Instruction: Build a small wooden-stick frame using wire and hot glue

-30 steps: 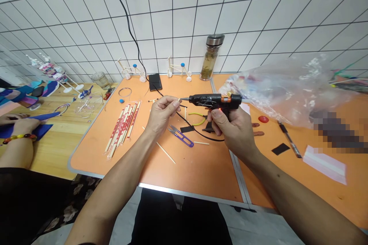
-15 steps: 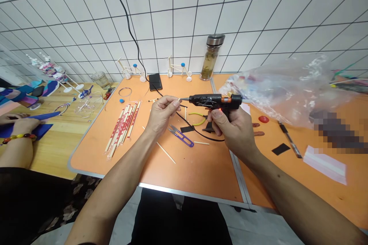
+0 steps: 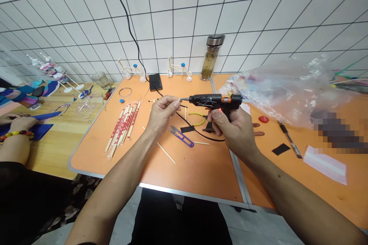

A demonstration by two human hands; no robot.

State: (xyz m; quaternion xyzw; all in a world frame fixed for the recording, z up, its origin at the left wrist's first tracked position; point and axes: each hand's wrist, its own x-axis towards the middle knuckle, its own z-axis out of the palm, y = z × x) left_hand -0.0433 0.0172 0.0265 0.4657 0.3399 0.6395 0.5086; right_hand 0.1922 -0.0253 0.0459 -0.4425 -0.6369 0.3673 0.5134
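Observation:
My right hand is wrapped round the handle of a black hot glue gun, whose red light is lit. Its metal nozzle points left and meets the tip of a small pale wooden stick. My left hand pinches that stick; most of it is hidden by the fingers. Below the hands lie purple thread snips, a black piece and a thin stick. Yellow-handled pliers rest partly behind the gun's cord.
Wrapped chopsticks lie on the left. Two small stick models, a phone and a tea bottle stand or lie by the wall. A plastic bag and pen are right. Another person's hands work at far left.
My hands, the stick and the glue gun keep the same position. At the far left, the other person's near hand and forearm have shifted slightly.

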